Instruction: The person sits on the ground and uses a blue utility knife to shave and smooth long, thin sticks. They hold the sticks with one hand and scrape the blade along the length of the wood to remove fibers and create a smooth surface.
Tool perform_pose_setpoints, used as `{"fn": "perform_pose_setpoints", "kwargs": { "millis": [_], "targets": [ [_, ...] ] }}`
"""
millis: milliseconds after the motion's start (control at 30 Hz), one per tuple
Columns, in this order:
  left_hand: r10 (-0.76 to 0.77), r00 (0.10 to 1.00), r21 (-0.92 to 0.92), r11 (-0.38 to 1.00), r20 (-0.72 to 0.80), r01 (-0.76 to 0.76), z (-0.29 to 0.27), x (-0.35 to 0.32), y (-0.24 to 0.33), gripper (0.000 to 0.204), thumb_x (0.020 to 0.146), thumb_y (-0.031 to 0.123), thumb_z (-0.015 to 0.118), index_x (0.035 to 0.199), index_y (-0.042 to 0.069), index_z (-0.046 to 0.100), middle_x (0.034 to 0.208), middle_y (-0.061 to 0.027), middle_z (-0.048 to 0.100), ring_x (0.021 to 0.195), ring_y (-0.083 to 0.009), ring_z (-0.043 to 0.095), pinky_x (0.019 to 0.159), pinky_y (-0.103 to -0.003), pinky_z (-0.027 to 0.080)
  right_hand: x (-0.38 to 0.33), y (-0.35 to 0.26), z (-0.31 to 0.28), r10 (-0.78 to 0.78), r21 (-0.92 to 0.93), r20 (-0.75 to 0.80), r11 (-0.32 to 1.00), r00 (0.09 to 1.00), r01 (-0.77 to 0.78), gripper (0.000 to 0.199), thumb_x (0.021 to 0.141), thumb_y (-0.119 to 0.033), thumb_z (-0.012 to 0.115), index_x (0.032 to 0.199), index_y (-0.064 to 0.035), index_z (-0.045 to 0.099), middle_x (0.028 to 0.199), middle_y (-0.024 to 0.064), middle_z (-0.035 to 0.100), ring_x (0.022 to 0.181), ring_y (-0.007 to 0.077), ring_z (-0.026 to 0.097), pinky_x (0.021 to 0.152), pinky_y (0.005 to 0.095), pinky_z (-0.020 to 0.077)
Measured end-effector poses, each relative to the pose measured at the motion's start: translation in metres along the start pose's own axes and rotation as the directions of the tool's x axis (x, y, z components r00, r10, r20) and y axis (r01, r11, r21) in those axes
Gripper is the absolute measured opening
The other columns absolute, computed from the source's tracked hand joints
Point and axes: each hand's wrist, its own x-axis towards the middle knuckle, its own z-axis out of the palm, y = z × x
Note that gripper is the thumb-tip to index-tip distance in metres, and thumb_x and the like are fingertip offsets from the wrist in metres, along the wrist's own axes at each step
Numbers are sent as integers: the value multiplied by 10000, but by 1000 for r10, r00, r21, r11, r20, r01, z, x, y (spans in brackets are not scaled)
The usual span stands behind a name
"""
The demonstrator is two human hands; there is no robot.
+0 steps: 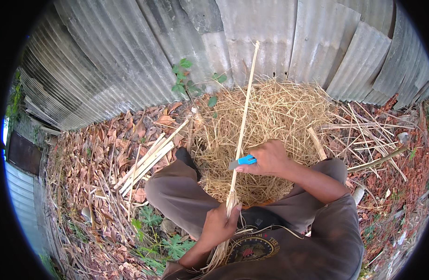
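Note:
A long, pale stick that looks like split bamboo (246, 109) rises from my lap toward the metal wall. My left hand (220, 225) is closed around its lower part, where thin curled shavings (231, 198) bunch up. More loose strands trail below that hand across my shirt. In my right hand (269, 157) is a blue-handled utility knife (246, 160), gripped with the fingers wrapped round it. Its grey blade lies against or just over the stick, above the shavings; exact contact cannot be made out.
Between my bent legs and the corrugated metal wall (261, 51) spreads a heap of straw-like shavings (280, 109). Split pale sticks (147, 163) lie on dry leaves at the left. Thin sticks (370, 135) are scattered at the right. Green plants (177, 247) grow near my left arm.

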Motion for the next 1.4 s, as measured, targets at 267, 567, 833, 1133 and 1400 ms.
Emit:
{"fn": "perform_pose_setpoints", "kwargs": {
  "millis": [267,567,833,1133,1400],
  "targets": [
    [-32,992,53,998,120,25,-5,-4,2,227,931,218,556,899,-6,560,619,-219,571,620,-433,597,547,-478,457,23,63,-6,398,-137,27,910,917,-391,775,792,-828,360,461,-142,498,372,-22,375,333,129,413,346,300,327],
    [-63,996,-8,998,67,64,-6,-8,-7,233,937,228,557,937,-5,557,623,-215,572,635,-431,599,551,-459,453,1,1,-5,18,23,-55,1000,998,-17,743,725,-826,476,461,-132,506,388,26,448,336,190,475,357,352,363],
    [-83,977,-255,958,195,132,-5,-3,-6,256,980,223,511,836,12,512,542,-55,479,464,-158,502,461,-328,394,17,36,2,7,-87,-200,996,980,-24,750,720,-824,495,447,-126,524,377,-12,420,307,159,424,343,323,333],
    [-117,942,-478,838,313,263,-5,-9,2,246,1004,212,469,819,51,484,595,46,427,538,-37,398,485,-222,346,34,77,0,68,-128,-195,987,978,-94,788,760,-847,386,496,-116,519,408,4,432,376,141,456,364,311,330],
    [-82,926,-524,804,367,279,-7,-36,-7,233,1006,198,464,823,58,499,604,52,429,546,-34,396,491,-224,345,41,116,-33,532,9,-5,846,846,-532,820,751,-870,334,520,-107,530,414,-1,408,425,133,495,374,306,349]
  ]
}}
